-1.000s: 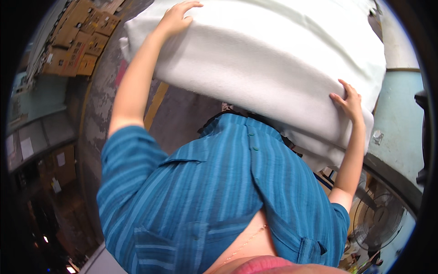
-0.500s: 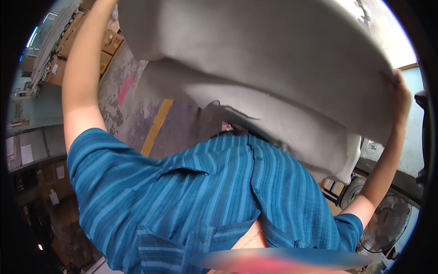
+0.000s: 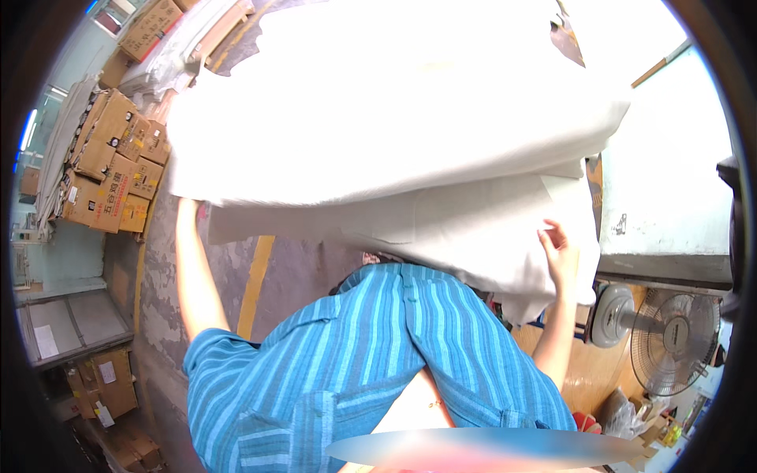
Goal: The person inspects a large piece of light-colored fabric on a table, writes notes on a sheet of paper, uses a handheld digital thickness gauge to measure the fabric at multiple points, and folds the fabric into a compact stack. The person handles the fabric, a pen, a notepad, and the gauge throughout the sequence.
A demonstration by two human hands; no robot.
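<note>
A large white sheet of soft, cloth-like material (image 3: 394, 150) spreads out in front of my body, its upper part washed out by bright light. Its near edge bends over in a broad fold. Below that fold a paler grey lower layer (image 3: 473, 229) hangs down close to my waist. My left hand (image 3: 188, 206) reaches under the sheet's left edge; its fingers are hidden by the sheet. On the other side my right hand (image 3: 561, 251) is raised in front of the lower layer, fingers loosely bent and apart, with nothing seen in them.
Stacked cardboard boxes (image 3: 118, 177) stand at the left. A yellow line (image 3: 256, 288) runs along the worn floor. At the right are a fan (image 3: 674, 335), a white panel (image 3: 662, 158) and plastic bags (image 3: 623, 414). A grey cabinet (image 3: 79, 323) sits at the lower left.
Both arms have come down from their raised position. The sheet has dropped and spread away from me, showing a bright upper side. My right hand has come off the sheet's right edge.
</note>
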